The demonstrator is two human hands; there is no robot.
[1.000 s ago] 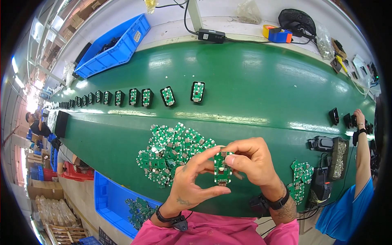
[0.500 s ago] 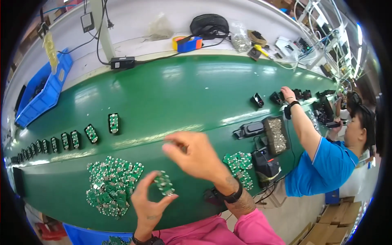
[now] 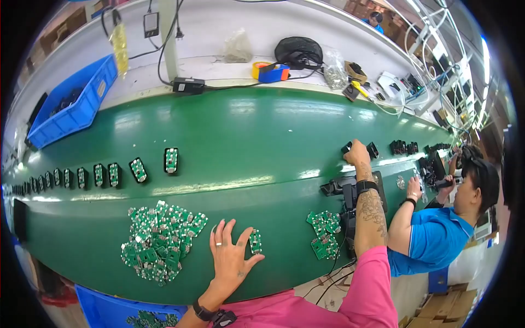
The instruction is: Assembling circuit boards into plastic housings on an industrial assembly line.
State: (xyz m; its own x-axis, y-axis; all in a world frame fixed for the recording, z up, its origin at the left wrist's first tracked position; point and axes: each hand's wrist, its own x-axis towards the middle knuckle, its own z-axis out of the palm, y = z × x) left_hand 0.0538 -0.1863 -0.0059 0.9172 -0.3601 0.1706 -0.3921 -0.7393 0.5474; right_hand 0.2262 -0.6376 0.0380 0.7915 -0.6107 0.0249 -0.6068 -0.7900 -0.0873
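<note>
On the near edge of the green surface, a single small green circuit board lies flat, touching the thumb side of the left hand. The left hand is spread, palm down, fingers splayed, and nothing is pinched in it. The right hand is stretched far across the surface and is closed over a small black housing; whether the housing is truly gripped cannot be told.

The board is judged to be light, thin and stiff, with small parts on its face that could be damaged by pressure or bending. It is best taken by its two long edges, between thumb and forefinger, with the populated face left untouched. The smooth surface offers little friction, so the board may slide when nudged.

A loose heap of like boards lies just to the left of the left hand, and a smaller heap lies to its right beside black tooling. A row of black housings with boards fitted runs along the far left. A blue bin stands beyond the surface. A co-worker in a blue shirt is at work to the right, near the outstretched right forearm, and cables hang off the near edge there.
</note>
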